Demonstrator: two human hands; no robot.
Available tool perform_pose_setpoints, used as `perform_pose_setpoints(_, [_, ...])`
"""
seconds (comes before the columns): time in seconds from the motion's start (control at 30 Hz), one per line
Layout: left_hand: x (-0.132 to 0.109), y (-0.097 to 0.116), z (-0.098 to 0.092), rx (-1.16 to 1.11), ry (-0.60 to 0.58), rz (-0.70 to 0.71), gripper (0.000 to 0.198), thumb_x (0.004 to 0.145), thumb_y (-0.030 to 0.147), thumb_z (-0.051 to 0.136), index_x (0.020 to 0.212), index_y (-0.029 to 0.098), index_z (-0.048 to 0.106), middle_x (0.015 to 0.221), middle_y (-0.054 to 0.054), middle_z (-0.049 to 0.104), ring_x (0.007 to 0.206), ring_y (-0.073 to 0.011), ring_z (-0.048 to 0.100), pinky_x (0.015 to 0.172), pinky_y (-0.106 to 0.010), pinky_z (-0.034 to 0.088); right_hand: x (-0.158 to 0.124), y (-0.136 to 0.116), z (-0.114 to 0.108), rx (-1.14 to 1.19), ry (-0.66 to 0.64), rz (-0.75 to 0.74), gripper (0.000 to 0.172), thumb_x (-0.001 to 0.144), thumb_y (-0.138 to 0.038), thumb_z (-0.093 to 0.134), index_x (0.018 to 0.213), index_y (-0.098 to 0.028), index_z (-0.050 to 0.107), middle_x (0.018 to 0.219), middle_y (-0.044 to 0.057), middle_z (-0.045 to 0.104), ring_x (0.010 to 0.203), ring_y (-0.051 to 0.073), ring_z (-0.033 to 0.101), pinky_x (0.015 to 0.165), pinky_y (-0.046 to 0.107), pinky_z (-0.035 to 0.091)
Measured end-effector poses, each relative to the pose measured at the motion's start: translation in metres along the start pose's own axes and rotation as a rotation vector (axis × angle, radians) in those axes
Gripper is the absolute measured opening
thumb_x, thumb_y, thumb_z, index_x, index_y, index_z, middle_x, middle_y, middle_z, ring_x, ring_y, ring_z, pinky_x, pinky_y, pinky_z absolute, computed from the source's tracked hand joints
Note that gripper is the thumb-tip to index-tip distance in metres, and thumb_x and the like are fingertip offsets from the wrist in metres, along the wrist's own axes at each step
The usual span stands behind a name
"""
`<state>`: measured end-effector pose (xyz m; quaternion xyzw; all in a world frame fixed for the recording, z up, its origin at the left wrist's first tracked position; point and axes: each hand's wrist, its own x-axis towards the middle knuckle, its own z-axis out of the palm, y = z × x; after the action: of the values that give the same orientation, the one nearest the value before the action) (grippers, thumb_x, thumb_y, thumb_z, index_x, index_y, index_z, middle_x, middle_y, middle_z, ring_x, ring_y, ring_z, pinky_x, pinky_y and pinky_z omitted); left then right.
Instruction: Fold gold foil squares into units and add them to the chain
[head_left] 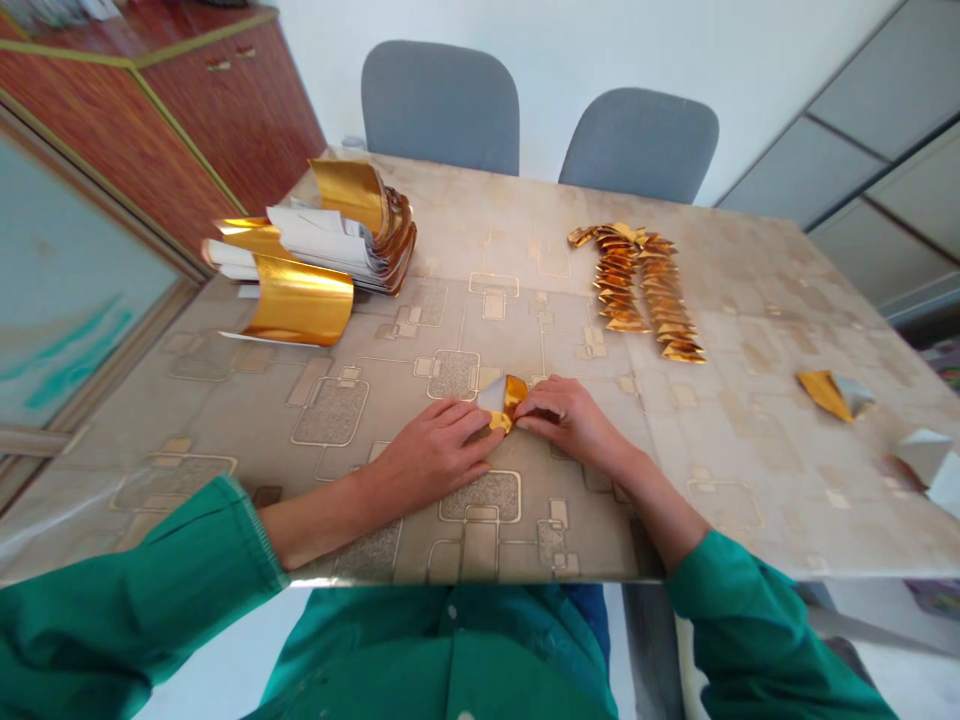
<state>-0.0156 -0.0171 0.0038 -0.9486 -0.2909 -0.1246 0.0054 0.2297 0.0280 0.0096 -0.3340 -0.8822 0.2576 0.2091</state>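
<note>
A small piece of gold foil paper (514, 392), partly folded with its white back showing, lies on the table between my hands. My left hand (442, 450) rests flat over its left and lower part, fingers stretched out and pressing it down. From the other side my right hand (566, 415) pinches the right edge of the paper between thumb and fingers. Beyond my right hand, folded gold paper pieces (621, 280) stand in two rows, nested one against another. At the back left is a thick stack of gold paper sheets (300, 300), curled, with white undersides.
The table (360, 540) has a patterned cover. To the right lie a folded gold and white paper (829, 395) and a white paper piece (930, 465). Two grey chairs (442, 105) stand behind the far edge. A wooden cabinet (225, 110) is at the back left.
</note>
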Motion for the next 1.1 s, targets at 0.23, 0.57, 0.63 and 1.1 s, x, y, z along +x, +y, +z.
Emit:
perform_pose_setpoints(0.23, [0.0,-0.001,0.003,-0.072,0.063,0.019,0.028,0.094,0.028,0.058,0.117,0.013,0.06,0.109,-0.011,0.064,0.104,-0.0246,0.059,0.095,-0.041,0.05,0.006,-0.005,0.007,-0.048,0.055,0.193,0.013,0.086,-0.023,0.071,0.075,-0.02,0.065,0.073,-0.001,0.064,0.069,0.013,0.052,0.07,0.028,0.036])
perform_pose_setpoints(0.57, [-0.001,0.001,0.004,-0.044,0.055,0.007,0.038,0.094,0.029,0.058,0.13,0.017,0.054,0.108,-0.01,0.064,0.103,-0.025,0.061,0.093,-0.042,0.051,0.006,-0.008,0.011,-0.111,0.062,0.268,0.01,0.083,-0.02,0.071,0.075,-0.021,0.064,0.076,0.0,0.064,0.072,0.015,0.051,0.071,0.029,0.035])
perform_pose_setpoints(0.63, [-0.001,0.001,0.005,-0.034,0.043,0.013,0.037,0.093,0.029,0.06,0.128,0.017,0.056,0.109,-0.01,0.063,0.105,-0.0255,0.06,0.094,-0.042,0.051,0.005,-0.008,0.013,-0.119,0.067,0.276,0.011,0.083,-0.022,0.072,0.075,-0.021,0.064,0.076,-0.001,0.063,0.072,0.015,0.051,0.073,0.03,0.034])
perform_pose_setpoints(1.1, [0.0,0.007,0.001,-0.038,-0.022,-0.034,0.043,0.093,0.03,0.055,0.133,0.013,0.052,0.114,-0.013,0.059,0.109,-0.0284,0.054,0.1,-0.046,0.046,0.002,-0.018,0.022,-0.211,0.179,0.341,0.017,0.088,-0.03,0.069,0.075,-0.022,0.063,0.078,0.0,0.064,0.077,0.018,0.052,0.077,0.034,0.031])
